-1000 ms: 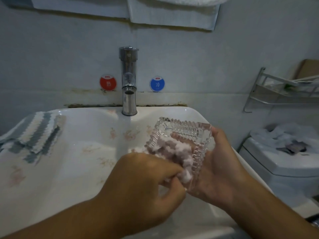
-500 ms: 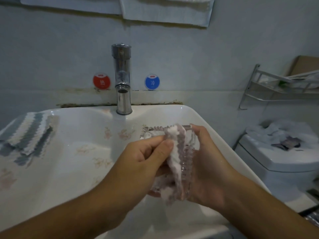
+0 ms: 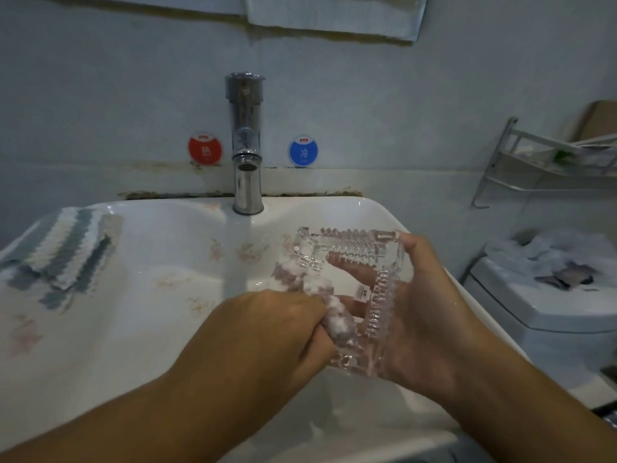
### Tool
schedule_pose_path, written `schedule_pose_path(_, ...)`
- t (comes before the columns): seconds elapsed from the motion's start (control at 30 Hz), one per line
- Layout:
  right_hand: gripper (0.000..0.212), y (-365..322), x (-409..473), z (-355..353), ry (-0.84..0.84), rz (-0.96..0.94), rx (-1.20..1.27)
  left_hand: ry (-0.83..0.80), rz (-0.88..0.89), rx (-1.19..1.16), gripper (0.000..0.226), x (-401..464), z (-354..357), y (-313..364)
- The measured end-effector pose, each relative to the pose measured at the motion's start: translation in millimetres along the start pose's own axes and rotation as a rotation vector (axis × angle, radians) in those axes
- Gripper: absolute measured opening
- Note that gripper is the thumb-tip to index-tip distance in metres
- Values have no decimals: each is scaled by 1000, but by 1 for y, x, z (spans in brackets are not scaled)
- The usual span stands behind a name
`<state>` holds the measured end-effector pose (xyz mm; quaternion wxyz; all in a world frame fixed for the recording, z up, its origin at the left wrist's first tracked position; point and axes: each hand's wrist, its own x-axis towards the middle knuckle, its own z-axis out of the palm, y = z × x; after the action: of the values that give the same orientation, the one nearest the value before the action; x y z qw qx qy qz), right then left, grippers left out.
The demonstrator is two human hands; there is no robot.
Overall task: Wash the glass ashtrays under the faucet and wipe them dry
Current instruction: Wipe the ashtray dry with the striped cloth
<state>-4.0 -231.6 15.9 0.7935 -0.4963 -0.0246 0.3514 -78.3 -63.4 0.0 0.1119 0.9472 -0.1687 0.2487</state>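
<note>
Right hand: holds the ashtray from its right side. The thumb curls over the top right corner. The fingers are behind the glass, and they show through it.
Left hand: fingers curl tight around a cloth and press it on the left edge of the ashtray.
Ashtray: clear glass, square, with bumpy ridges along its sides. It is tilted up on edge, between the two hands, over the sink.
Cloth: white and pale pink, fluffy. It sticks up above the left fingers and covers part of the ashtray's left side.
Water: runs down from the tap just left of the cloth, close to the left knuckles. I cannot tell if it touches the hand.
Tap: shiny metal, upright, on the back rim of the sink, beyond the left fingers.
Stickers: a red one left of the tap and a blue one right of it, both on the wall.
Sink: white, with faint flower marks inside.
Striped cloth: grey and white, on the left rim of the sink, well apart from the left hand.
Rack: metal, on the wall, far past the right hand.
Toilet tank: white, just right of the right hand, with crumpled things on top.
Towel: hangs on the wall above the tap.
In the way: the left hand and cloth hide the lower left part of the ashtray.
</note>
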Motion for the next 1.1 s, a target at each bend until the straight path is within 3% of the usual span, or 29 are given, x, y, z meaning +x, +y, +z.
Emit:
schedule_pose_path(0.13, 76, 3, 1, 4, -47, 15, -51, 85, -12, 29, 25, 6, 14, 1)
schedule_pose_path(0.23, 78, 4, 1, 6, -82, 32, -65, 136, -79, -150, 30, 10, 13, 3)
schedule_pose_path(0.43, 78, 2, 3, 5, -89, 77, -50, 101, 21, -438, 27, 9, 3, 13)
schedule_pose_path(0.57, 75, 0, 4, -1, -63, 119, 10, 64, 88, -313, 21, 1, -2, 11)
schedule_pose_path(0.93, 80, 0, 2, 2, -110, 119, 22, 76, 29, -82, 26, 3, -2, 19)
schedule_pose_path(1.1, 80, 1, 4, -2, -88, 99, 27, 187, -105, -141, 25, 4, -3, 12)
